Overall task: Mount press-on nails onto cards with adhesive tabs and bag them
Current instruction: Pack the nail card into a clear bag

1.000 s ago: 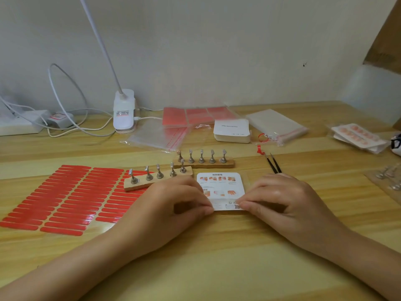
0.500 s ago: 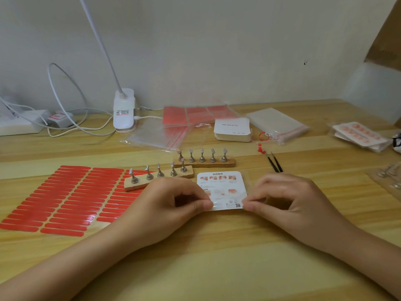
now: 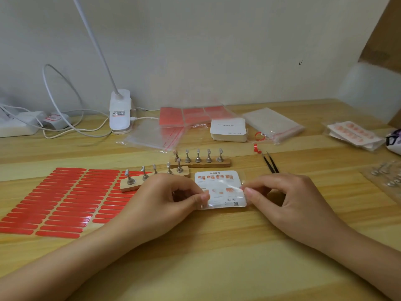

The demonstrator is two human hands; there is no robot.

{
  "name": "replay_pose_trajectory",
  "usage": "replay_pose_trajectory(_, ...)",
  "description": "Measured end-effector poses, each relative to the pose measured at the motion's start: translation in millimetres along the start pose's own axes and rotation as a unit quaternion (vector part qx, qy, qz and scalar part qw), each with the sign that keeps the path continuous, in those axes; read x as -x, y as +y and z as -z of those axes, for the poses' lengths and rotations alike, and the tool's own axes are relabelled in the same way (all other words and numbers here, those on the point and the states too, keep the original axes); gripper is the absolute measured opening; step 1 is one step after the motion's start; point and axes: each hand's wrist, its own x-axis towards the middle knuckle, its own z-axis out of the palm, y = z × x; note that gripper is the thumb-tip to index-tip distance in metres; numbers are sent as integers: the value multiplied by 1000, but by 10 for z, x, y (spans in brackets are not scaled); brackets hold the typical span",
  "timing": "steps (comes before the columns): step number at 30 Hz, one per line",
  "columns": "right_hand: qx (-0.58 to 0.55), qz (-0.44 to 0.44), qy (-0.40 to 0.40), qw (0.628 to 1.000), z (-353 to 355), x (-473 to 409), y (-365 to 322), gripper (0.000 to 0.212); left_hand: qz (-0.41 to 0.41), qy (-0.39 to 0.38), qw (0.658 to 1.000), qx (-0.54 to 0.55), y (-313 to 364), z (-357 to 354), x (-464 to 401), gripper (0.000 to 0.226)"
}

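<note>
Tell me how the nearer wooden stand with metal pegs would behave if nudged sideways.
The nearer wooden stand lies flat and long, so it would probably slide rather than tip. Its metal pegs look upright and narrow; they may wobble or topple if loose. It overlaps the red adhesive tabs, which might drag with it.

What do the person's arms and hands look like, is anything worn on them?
Both forearms are bare up to the frame edge, with no sleeve in view. The left hand and right hand wear no gloves, rings, watch or bracelet that I can see. The fingernails that show look short and plain, with no press-on nails fitted.
</note>
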Motion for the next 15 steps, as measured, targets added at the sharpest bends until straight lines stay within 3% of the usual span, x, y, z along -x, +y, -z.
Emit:
replay_pose_trajectory(7,-48,-76,-6,996,28,-41,-25,21,9,16,999,-45,-5,-56,-68,19)
replay_pose_trajectory(15,-42,-83,8,996,-1,-65,-42,17,23,17,999,-45,-13,-84,-118,16)
